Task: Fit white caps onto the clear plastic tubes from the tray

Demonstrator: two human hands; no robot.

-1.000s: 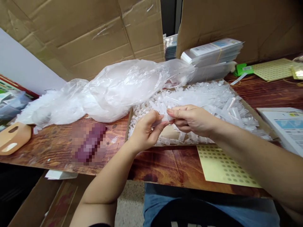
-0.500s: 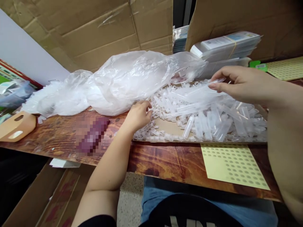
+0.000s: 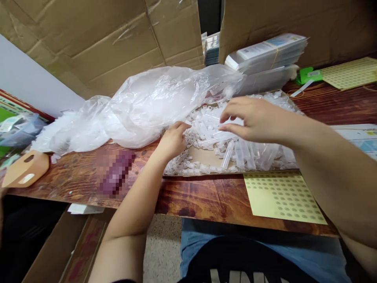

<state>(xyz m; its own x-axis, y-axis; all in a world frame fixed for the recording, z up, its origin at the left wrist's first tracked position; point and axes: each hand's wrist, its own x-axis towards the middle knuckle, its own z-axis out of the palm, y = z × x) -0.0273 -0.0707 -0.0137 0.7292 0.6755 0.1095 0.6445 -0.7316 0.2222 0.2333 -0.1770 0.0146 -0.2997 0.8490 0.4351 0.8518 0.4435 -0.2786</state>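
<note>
Right hand (image 3: 250,118), loosely spread, hovers over smooth, translucent tubes (image 3: 227,155); left hand (image 3: 173,140), grip unclear, is at small clear pieces (image 3: 176,165) in a cardboard tray (image 3: 203,157).

Pretty evenly lit, though glints are thrown off the plastic bag (image 3: 159,94) and clear tubes (image 3: 227,155); purple item (image 3: 119,171)'s pixelated, tbh.

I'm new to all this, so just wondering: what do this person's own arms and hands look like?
The left hand and right hand are ungloved, with no ring or watch visible. Both forearms are uncovered, without cables. A sliver of black sleeve shows at the bottom edge; the black top bears pale block-like markings.
</note>
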